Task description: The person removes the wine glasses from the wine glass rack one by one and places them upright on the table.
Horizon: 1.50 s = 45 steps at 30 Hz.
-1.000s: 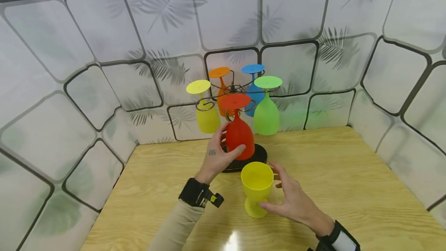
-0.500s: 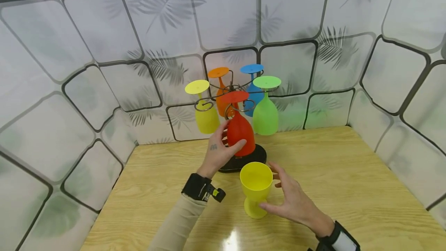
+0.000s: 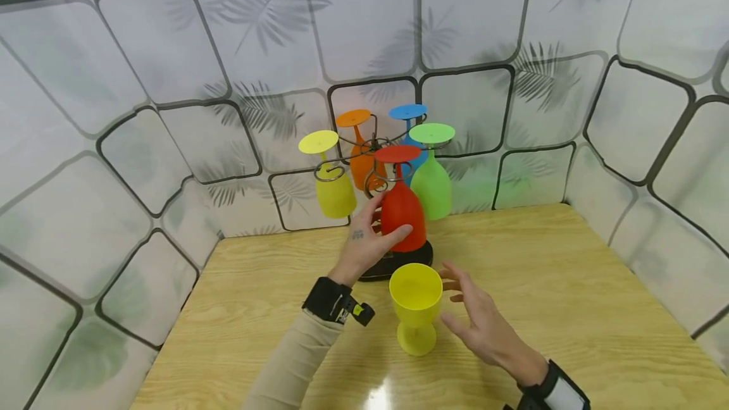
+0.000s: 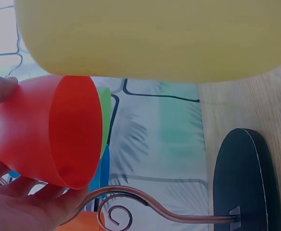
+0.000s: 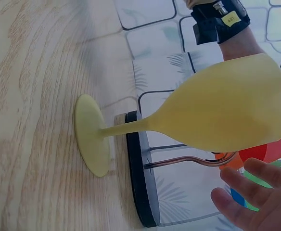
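Note:
My left hand (image 3: pixel 364 242) grips the bowl of a red goblet (image 3: pixel 405 214), fingers on its far left side and thumb across the front. The goblet hangs upside down, its foot overlapping the front hooks of a metal wire rack (image 3: pixel 374 144) in the head view. In the left wrist view the red goblet (image 4: pixel 30 125) shows its open rim. A yellow goblet (image 3: pixel 416 309) stands upright on the table in front of the rack's black base (image 3: pixel 378 269). Beside it, with fingers spread and a gap to the bowl, is my right hand (image 3: pixel 484 328).
Around the rack hang a yellow goblet (image 3: pixel 335 198), an orange goblet (image 3: pixel 362 166), a blue goblet (image 3: pixel 407 112) and a green goblet (image 3: pixel 431 192), all upside down. Patterned walls (image 3: pixel 273 112) enclose the wooden table (image 3: pixel 569 283) at the back and sides.
My left hand has raised the red goblet a little and then shifted it right at the rack's front. My right thumb has drawn away from the standing yellow goblet.

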{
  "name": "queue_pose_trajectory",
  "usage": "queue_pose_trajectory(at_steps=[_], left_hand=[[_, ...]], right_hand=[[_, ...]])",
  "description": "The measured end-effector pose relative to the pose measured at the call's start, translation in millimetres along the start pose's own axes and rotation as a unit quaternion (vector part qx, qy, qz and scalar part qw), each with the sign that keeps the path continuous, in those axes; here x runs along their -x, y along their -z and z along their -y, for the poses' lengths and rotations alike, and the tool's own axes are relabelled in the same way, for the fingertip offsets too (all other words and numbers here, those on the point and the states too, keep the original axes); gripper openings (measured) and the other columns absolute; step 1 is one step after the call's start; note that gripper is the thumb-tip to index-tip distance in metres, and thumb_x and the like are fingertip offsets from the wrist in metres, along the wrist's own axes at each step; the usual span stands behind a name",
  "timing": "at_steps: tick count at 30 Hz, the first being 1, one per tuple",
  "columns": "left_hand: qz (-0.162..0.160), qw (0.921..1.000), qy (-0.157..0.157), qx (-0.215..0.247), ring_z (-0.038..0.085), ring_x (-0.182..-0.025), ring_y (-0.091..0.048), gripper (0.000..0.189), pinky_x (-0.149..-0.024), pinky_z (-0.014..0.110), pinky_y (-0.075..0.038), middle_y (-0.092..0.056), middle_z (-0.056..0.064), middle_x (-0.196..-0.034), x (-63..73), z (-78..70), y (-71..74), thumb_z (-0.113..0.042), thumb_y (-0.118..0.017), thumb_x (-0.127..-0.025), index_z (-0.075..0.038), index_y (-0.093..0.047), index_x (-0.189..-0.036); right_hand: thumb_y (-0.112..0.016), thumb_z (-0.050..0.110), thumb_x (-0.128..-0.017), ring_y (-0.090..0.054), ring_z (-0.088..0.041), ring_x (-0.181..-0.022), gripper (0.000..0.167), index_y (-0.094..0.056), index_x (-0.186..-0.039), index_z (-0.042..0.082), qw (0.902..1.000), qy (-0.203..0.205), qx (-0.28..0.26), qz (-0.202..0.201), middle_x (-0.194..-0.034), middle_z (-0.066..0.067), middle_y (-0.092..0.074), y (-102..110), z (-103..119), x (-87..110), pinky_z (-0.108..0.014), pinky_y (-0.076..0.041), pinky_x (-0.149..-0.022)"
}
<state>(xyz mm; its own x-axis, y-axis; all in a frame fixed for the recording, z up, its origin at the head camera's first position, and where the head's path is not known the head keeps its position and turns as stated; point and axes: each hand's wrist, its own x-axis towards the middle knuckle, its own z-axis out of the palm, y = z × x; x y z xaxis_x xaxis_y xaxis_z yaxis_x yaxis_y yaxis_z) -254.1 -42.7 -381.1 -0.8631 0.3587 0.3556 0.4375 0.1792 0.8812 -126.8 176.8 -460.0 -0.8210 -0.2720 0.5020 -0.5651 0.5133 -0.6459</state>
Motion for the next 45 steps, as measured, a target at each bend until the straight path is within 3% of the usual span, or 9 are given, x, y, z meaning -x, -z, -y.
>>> queue_pose_trajectory(at_steps=[3,9,18,25,31,35,40,43,45], left_hand=[[0.005,1.0000,-0.001,0.003,0.034,-0.117,-0.064,0.078,-0.080,0.042,-0.063,-0.057,0.014,-0.141,-0.5,-0.5,0.0,-0.030,-0.077,-0.091,-0.017,-0.038,-0.157],[0.030,0.9989,-0.035,-0.006,0.029,-0.122,-0.061,0.074,-0.097,0.047,-0.057,-0.059,0.009,-0.141,-3.3,-5.0,-1.7,-0.025,-0.078,-0.090,-0.019,-0.042,-0.155],[0.072,0.9955,-0.060,-0.008,0.028,-0.123,-0.062,0.074,-0.096,0.042,-0.058,-0.060,0.010,-0.141,-1.7,-10.9,-6.9,-0.018,-0.078,-0.089,-0.014,-0.042,-0.155],[0.111,0.9919,-0.060,0.016,0.032,-0.121,-0.064,0.075,-0.091,0.036,-0.060,-0.058,0.013,-0.143,0.0,-15.9,-9.2,-0.019,-0.076,-0.091,-0.013,-0.040,-0.156],[0.129,0.9900,-0.039,0.039,0.031,-0.125,-0.062,0.075,-0.096,0.038,-0.058,-0.055,0.013,-0.146,1.3,-20.1,-9.1,-0.027,-0.076,-0.092,-0.015,-0.040,-0.156],[0.143,0.9889,-0.024,0.035,0.030,-0.127,-0.061,0.077,-0.096,0.038,-0.058,-0.053,0.010,-0.148,5.6,-26.4,-7.1,-0.038,-0.075,-0.092,-0.018,-0.040,-0.157],[0.156,0.9865,-0.023,0.044,0.030,-0.125,-0.061,0.079,-0.094,0.036,-0.059,-0.056,0.012,-0.144,14.1,-39.6,-5.1,-0.046,-0.073,-0.092,-0.018,-0.039,-0.158],[0.167,0.9838,-0.042,0.050,0.029,-0.122,-0.062,0.079,-0.092,0.034,-0.059,-0.059,0.015,-0.141,14.9,-46.4,-6.6,-0.048,-0.071,-0.093,-0.014,-0.040,-0.157],[0.174,0.9820,-0.052,0.052,0.027,-0.118,-0.064,0.078,-0.091,0.033,-0.059,-0.060,0.016,-0.138,14.5,-49.5,-7.6,-0.049,-0.070,-0.094,-0.013,-0.041,-0.157]], right_hand=[[-0.055,0.016,-0.101,-0.064,-0.027,-0.114,0.063,-0.028,-0.159,0.010,0.9997,0.021,0.000,-0.011,-0.142,-0.012,-0.055,2,0,-1.2,-0.045,-0.059,-0.084],[-0.050,0.009,-0.102,-0.063,-0.027,-0.116,0.057,-0.032,-0.157,0.008,0.9988,0.038,0.014,-0.028,-0.142,-0.011,-0.055,5,0,-4.1,-0.041,-0.058,-0.088],[-0.050,-0.004,-0.098,-0.058,-0.026,-0.125,0.056,-0.041,-0.153,0.003,0.9954,0.051,0.034,-0.073,-0.146,-0.014,-0.054,11,2,-10.7,-0.038,-0.059,-0.089],[-0.055,-0.005,-0.094,-0.046,-0.021,-0.143,0.059,-0.047,-0.152,0.005,0.9913,0.092,0.034,-0.088,-0.161,-0.017,-0.039,15,5,-16.6,-0.017,-0.038,-0.113],[-0.055,0.016,-0.104,-0.050,-0.031,-0.138,0.045,-0.053,-0.145,-0.003,0.9778,0.166,0.030,-0.125,-0.157,-0.026,-0.040,16,3,-23.1,-0.017,-0.035,-0.115],[-0.050,0.034,-0.108,-0.050,-0.031,-0.136,0.051,-0.058,-0.138,-0.006,0.9686,0.199,0.034,-0.146,-0.152,-0.031,-0.043,18,3,-27.2,-0.019,-0.037,-0.114],[-0.052,0.006,-0.096,-0.048,-0.027,-0.140,0.040,-0.059,-0.131,-0.012,0.9571,0.245,0.024,-0.153,-0.148,-0.038,-0.041,23,4,-30.9,-0.019,-0.040,-0.112],[-0.047,-0.008,-0.080,-0.048,-0.027,-0.141,0.050,-0.059,-0.128,-0.014,0.9466,0.276,0.037,-0.163,-0.146,-0.041,-0.041,30,9,-35.8,-0.021,-0.042,-0.111],[-0.042,-0.009,-0.080,-0.048,-0.027,-0.140,0.050,-0.060,-0.126,-0.013,0.9381,0.293,0.064,-0.174,-0.144,-0.041,-0.043,36,13,-39.5,-0.021,-0.041,-0.112]])
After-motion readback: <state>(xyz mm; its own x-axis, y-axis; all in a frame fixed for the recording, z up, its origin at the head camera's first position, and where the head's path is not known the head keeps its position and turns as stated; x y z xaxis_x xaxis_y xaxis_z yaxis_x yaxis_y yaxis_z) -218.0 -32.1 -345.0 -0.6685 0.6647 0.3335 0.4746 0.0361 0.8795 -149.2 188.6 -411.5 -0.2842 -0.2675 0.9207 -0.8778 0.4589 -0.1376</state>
